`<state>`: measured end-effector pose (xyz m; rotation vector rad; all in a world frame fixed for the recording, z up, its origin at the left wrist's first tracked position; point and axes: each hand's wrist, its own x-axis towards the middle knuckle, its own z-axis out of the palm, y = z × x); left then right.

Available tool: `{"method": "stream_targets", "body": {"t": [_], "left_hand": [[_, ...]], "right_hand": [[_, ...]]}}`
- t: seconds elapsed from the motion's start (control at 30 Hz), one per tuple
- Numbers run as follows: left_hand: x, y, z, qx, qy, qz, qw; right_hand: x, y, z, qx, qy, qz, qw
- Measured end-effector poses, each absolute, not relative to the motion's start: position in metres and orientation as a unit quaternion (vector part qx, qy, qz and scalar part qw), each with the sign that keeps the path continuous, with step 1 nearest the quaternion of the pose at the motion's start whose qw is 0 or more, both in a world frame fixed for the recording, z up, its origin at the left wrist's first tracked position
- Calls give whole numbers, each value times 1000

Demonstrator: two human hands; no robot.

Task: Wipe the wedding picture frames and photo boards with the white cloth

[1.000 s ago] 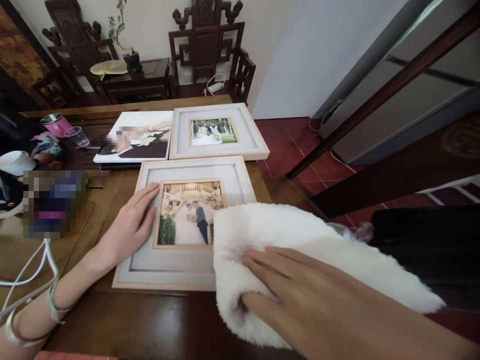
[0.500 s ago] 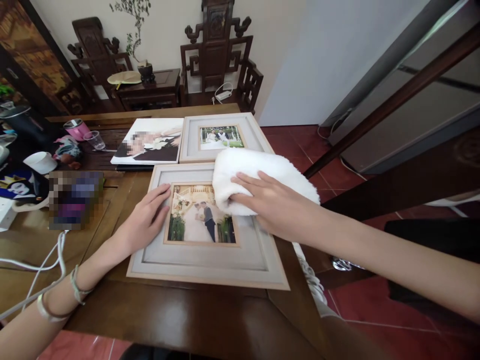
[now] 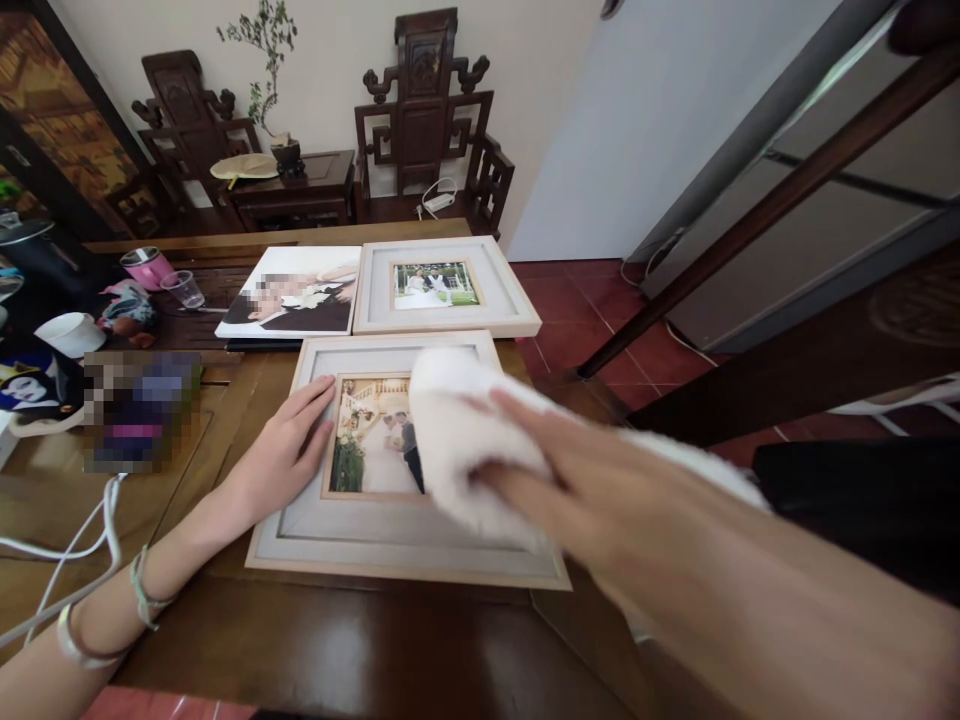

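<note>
1. Here, a dark wooden counter (image 3: 315, 640) carries a picture frame (image 3: 390, 530); left hand (image 3: 281, 460) lies flat on it, fingers released.
2. Right hand (image 3: 592, 490) presses a white cloth (image 3: 450, 440) on its glass, fingers grasping cloth.
3. Carved chairs (image 3: 427, 120) line the wall.

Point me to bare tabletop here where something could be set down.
Bare wood: the near strip of the table below the near frame, and a patch left of the left hand, bordered by the white cable. Crowded: far left, with cups and clutter; the far side holds the second frame and photo print.
</note>
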<state>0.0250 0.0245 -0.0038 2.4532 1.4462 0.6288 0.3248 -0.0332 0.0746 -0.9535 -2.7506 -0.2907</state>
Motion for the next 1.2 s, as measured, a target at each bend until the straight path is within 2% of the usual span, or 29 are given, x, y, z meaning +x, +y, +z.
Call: {"method": "stream_targets", "body": {"t": [0.03, 0.1, 0.2, 0.27, 0.43, 0.6, 0.8, 1.03, 1.2], "left_hand": [[25, 24, -4, 836, 492, 216, 111], [25, 24, -3, 835, 492, 219, 108], [25, 24, -3, 834, 491, 227, 111], [25, 24, -3, 834, 487, 233, 116], [27, 25, -4, 829, 495, 231, 117], [27, 24, -3, 829, 497, 231, 111], [28, 24, -5, 823, 500, 244, 110], [24, 24, -2, 825, 490, 239, 148], [23, 25, -3, 833, 485, 234, 127]], "right_hand": [[326, -18, 75, -333, -924, -139, 124], [327, 9, 68, -356, -912, -182, 94], [327, 29, 49, -352, -920, -173, 13], [326, 24, 36, -346, -924, -163, -11], [321, -35, 26, -315, -935, -155, 49], [313, -81, 34, -313, -942, -85, 87], [275, -66, 38, -249, -968, -16, 34], [238, -36, 43, -160, -987, 28, 18], [252, -36, 46, -192, -979, 64, -22]]}}
